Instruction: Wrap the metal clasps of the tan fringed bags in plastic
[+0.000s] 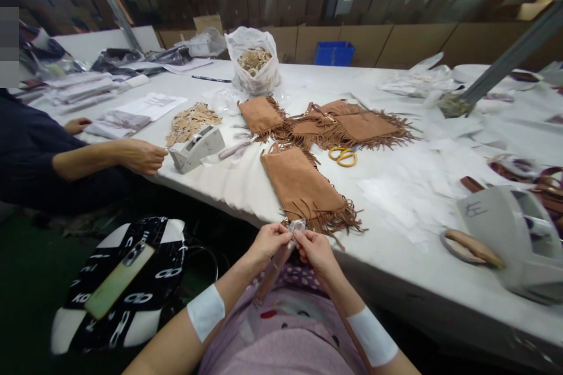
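In front of my lap, at the table's edge, my left hand point(270, 242) and my right hand point(316, 251) pinch close together on a small piece of clear plastic point(297, 224). It sits at the upper end of a brown strap point(273, 276), which hangs down over my lap and looks wrapped in plastic. Just beyond my fingertips lies a tan fringed suede bag point(303, 181), its lower corner near the plastic. What the fingertips press on is partly hidden.
More fringed bags point(367, 127) lie behind, with yellow-handled scissors point(343, 156) beside them. Tape dispensers stand left point(197, 149) and right point(514, 240). A co-worker's hand point(143, 156) is by the left one. A phone point(119, 281) rests on a stool point(145, 316).
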Demonstrator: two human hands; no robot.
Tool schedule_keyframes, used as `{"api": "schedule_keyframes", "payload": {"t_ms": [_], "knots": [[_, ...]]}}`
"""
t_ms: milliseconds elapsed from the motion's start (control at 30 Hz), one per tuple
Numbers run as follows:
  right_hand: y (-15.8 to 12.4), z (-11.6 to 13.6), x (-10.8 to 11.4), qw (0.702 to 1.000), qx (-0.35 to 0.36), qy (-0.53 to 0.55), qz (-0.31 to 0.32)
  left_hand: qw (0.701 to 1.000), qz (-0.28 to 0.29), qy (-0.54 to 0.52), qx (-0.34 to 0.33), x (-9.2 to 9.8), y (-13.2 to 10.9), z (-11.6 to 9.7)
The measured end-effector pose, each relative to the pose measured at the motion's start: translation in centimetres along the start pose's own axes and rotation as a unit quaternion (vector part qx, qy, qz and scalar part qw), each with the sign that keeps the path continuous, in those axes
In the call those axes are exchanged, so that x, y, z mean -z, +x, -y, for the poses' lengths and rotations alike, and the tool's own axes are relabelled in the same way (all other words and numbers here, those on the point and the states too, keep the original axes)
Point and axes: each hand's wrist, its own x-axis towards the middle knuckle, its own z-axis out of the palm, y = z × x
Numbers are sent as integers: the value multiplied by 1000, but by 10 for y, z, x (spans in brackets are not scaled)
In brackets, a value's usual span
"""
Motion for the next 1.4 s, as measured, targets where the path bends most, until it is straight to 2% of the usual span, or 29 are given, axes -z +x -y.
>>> {"api": "schedule_keyframes", "payload": {"t_ms": [133,267,367,433,600,700,867,1067,1133,1300,1400], "knots": [[11,10,2,1000,8,-17,3,999,-20,8,-40,-8,9,-9],[16,21,10,997,15,-70,-23,999,-22,-3,-38,-12,6,-13],[15,26,22,979,71,-170,-91,1000,-23,-15,-9,-9,-4,-9],[14,26,28,965,119,-205,-111,999,-21,-25,13,-4,-10,-4],[17,20,24,956,169,-236,-47,999,10,-27,37,1,-13,-1],[20,18,20,936,188,-294,-53,999,14,-2,45,-4,-6,-2],[26,18,22,934,173,-308,-59,999,-3,-22,37,-14,7,1],[30,23,26,944,163,-287,-19,996,-27,-78,28,-23,16,4],[27,23,28,955,147,-259,-2,994,-32,-105,28,-27,15,3],[5,5,25,983,74,-159,-48,987,-48,-152,37,-31,11,-3],[-5,-5,17,992,39,-115,-41,986,-64,-150,38,-35,11,-3]]}}
